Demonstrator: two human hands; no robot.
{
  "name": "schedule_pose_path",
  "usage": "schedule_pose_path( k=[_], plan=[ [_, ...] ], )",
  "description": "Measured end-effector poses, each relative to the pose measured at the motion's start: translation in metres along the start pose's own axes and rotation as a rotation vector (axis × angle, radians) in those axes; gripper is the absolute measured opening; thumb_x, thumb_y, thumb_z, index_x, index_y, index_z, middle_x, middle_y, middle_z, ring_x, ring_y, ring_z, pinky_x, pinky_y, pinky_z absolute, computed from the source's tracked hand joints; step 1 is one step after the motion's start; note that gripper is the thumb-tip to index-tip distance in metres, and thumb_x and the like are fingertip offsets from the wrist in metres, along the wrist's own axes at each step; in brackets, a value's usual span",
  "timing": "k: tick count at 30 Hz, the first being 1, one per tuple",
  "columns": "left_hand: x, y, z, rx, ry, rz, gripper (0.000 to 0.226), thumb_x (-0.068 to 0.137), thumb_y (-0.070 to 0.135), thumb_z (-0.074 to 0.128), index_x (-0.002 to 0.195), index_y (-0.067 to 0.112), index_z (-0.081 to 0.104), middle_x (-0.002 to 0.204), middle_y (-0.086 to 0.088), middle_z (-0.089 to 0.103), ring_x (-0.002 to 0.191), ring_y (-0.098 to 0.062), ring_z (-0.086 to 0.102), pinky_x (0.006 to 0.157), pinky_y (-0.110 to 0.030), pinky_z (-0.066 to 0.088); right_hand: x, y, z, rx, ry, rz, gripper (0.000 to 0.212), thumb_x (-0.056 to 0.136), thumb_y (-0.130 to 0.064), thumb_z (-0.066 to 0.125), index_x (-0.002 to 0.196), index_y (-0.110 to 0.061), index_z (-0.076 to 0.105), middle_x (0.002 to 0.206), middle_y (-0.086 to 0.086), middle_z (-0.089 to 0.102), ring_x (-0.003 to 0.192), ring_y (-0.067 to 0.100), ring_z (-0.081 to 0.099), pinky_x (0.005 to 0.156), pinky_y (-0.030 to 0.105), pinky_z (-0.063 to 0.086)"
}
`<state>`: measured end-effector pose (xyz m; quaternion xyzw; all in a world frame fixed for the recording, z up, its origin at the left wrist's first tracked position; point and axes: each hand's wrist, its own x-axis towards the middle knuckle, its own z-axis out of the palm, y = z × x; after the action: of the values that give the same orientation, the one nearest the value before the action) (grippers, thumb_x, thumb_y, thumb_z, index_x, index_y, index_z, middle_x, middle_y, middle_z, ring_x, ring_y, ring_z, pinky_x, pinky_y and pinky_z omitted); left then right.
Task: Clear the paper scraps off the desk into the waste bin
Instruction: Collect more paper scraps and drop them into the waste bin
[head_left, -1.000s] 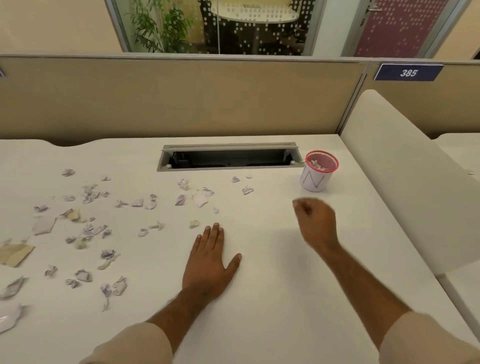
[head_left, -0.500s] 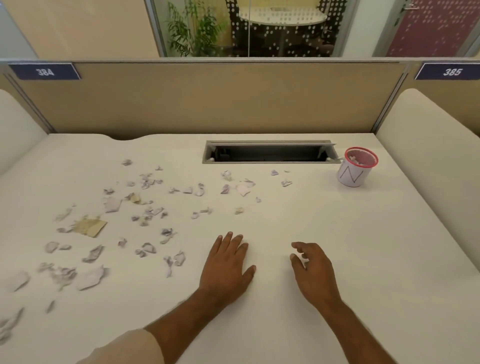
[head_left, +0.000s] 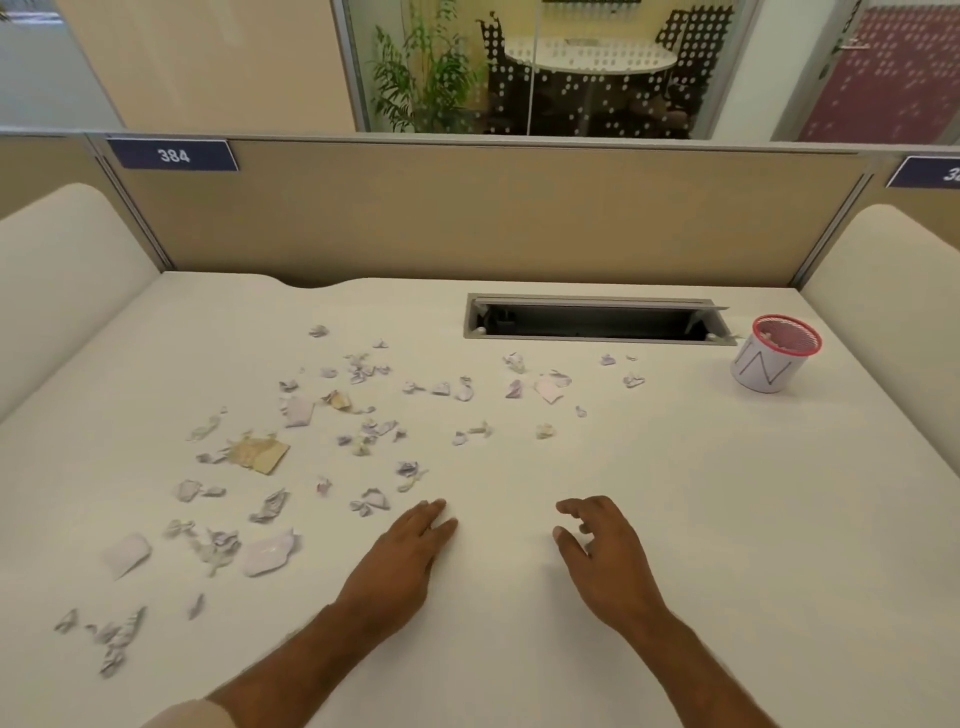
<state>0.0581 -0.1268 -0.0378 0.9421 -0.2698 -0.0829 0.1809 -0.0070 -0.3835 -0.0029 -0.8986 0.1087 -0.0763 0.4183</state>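
Several crumpled paper scraps (head_left: 363, 436) lie scattered over the left and middle of the white desk (head_left: 727, 519), among them a tan piece (head_left: 260, 453) and a larger white one (head_left: 270, 552). The small waste bin (head_left: 774, 353), white with a red mesh rim, stands at the far right with scraps inside. My left hand (head_left: 400, 561) rests flat on the desk, fingertips just right of the nearest scraps. My right hand (head_left: 602, 551) hovers low beside it, fingers loosely curled and apart, holding nothing.
An open cable tray slot (head_left: 597, 322) is sunk into the desk behind the scraps, left of the bin. A beige partition (head_left: 467, 208) closes the back; cream side panels (head_left: 62, 270) flank both sides.
My right hand has come back from near the bin to the front of the desk and opened. The view has swung left. My left hand has stayed flat on the desk.
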Motion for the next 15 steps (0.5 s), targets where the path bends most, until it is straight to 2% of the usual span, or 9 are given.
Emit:
schedule_pose_path(
  k=[2, 4, 7, 9, 15],
  plan=[
    [-0.005, -0.010, -0.002, -0.047, 0.045, 0.013, 0.043, 0.105, 0.024, 0.033, 0.147, 0.029, 0.040, 0.158, 0.012, 0.026, 0.146, -0.007, 0.020, 0.115, -0.015, 0.009, 0.002, -0.006, 0.007, 0.000, -0.005, -0.003, 0.023, 0.090, -0.022, 0.060, 0.113, -0.026, 0.062, 0.107, -0.016, 0.053, 0.096, 0.003, 0.051, 0.080, 0.021, 0.047],
    [-0.009, -0.019, -0.007, -0.106, 0.084, -0.004, 0.039, 0.104, 0.027, 0.035, 0.141, 0.029, 0.049, 0.150, 0.016, 0.039, 0.137, -0.003, 0.033, 0.111, -0.014, 0.023, 0.005, -0.014, 0.015, 0.004, -0.005, -0.001, 0.023, 0.090, -0.021, 0.060, 0.112, -0.026, 0.062, 0.107, -0.015, 0.053, 0.094, 0.004, 0.052, 0.080, 0.020, 0.046],
    [-0.010, -0.029, -0.015, -0.054, 0.141, 0.097, 0.029, 0.100, 0.017, 0.048, 0.125, 0.021, 0.063, 0.126, 0.012, 0.057, 0.116, -0.008, 0.052, 0.096, -0.016, 0.039, 0.010, -0.027, 0.031, 0.014, -0.014, 0.002, 0.022, 0.090, -0.022, 0.060, 0.111, -0.026, 0.062, 0.106, -0.015, 0.053, 0.094, 0.006, 0.052, 0.079, 0.020, 0.046],
    [-0.009, -0.033, -0.019, -0.042, 0.176, 0.149, 0.022, 0.095, 0.010, 0.057, 0.113, 0.016, 0.070, 0.110, 0.007, 0.063, 0.102, -0.012, 0.059, 0.086, -0.017, 0.044, 0.012, -0.036, 0.043, 0.021, -0.025, 0.004, 0.022, 0.090, -0.022, 0.060, 0.111, -0.026, 0.061, 0.107, -0.014, 0.052, 0.095, 0.006, 0.052, 0.080, 0.019, 0.046],
    [-0.002, -0.050, -0.033, -0.152, 0.315, 0.105, 0.019, 0.083, -0.003, 0.070, 0.092, 0.013, 0.075, 0.091, 0.006, 0.066, 0.088, -0.008, 0.059, 0.082, -0.009, 0.039, 0.019, -0.061, 0.075, 0.017, -0.066, -0.001, 0.024, 0.089, -0.023, 0.060, 0.113, -0.023, 0.062, 0.109, -0.011, 0.053, 0.099, 0.007, 0.051, 0.086, 0.022, 0.046]
  ],
)
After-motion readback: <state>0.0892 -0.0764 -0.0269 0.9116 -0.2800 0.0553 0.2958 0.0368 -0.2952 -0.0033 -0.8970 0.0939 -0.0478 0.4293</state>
